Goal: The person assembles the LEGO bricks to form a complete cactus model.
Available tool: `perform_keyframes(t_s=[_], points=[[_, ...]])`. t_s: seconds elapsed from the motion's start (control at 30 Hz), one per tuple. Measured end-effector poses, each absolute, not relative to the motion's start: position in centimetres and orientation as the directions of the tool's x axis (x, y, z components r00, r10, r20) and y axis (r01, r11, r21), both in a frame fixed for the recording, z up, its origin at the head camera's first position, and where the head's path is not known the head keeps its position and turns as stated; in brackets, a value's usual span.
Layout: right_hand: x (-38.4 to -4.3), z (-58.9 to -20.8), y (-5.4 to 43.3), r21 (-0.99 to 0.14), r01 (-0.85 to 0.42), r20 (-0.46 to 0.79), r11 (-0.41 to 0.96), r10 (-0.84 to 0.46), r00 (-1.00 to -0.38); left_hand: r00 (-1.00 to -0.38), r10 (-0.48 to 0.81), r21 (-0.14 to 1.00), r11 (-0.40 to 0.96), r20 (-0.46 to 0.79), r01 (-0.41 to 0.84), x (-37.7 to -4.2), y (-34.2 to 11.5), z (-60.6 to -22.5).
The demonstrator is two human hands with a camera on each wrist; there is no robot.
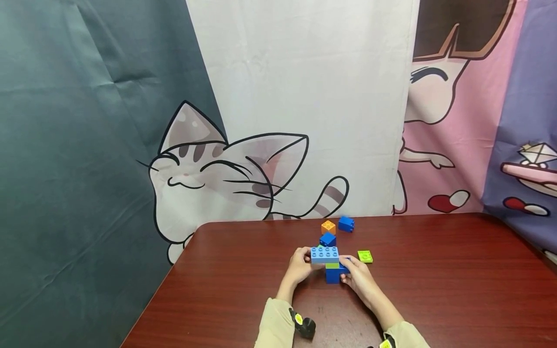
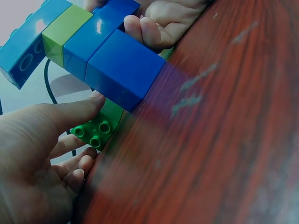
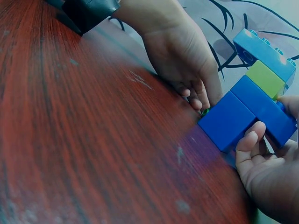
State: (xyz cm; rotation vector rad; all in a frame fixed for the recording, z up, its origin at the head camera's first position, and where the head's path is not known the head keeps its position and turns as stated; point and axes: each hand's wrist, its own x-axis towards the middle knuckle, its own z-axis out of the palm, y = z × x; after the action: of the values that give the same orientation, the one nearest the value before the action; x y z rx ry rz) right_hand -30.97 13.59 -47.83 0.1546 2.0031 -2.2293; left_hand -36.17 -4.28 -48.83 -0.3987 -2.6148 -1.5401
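Both forearms reach forward over the tabletop (image 1: 243, 285), converging on a stack of blocks. We see the right grip (image 1: 359, 278) angled inward from the right, thumb and curled fingers closed on the overhanging end of the upper blue block (image 3: 261, 112). The left grip (image 2: 32, 149) comes in low on the other side, thumb and bent fingers pinching a green block (image 2: 103, 126) beside the stack's foot; how firmly, we cannot tell.

The stack stands upright on the tabletop: lower blue block (image 1: 332, 276) at its base, upper blue block jutting right, lime block (image 1: 332, 266) above, light blue block (image 1: 324, 255) on top. We note the light blue block's long axis running left to right, studs up, one end overhanging leftward. The upper blue block lies parallel to it.
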Motion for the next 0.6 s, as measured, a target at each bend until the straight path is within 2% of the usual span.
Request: perform_keyframes(t_s=[0.6], points=[[-31.0, -47.92, 13.6, -0.98, 0.169, -0.165, -0.108, -0.041, -0.985, -0.954, 0.132, 0.817, 0.493, 0.268, 0.298, -36.12, -3.76, -49.1]])
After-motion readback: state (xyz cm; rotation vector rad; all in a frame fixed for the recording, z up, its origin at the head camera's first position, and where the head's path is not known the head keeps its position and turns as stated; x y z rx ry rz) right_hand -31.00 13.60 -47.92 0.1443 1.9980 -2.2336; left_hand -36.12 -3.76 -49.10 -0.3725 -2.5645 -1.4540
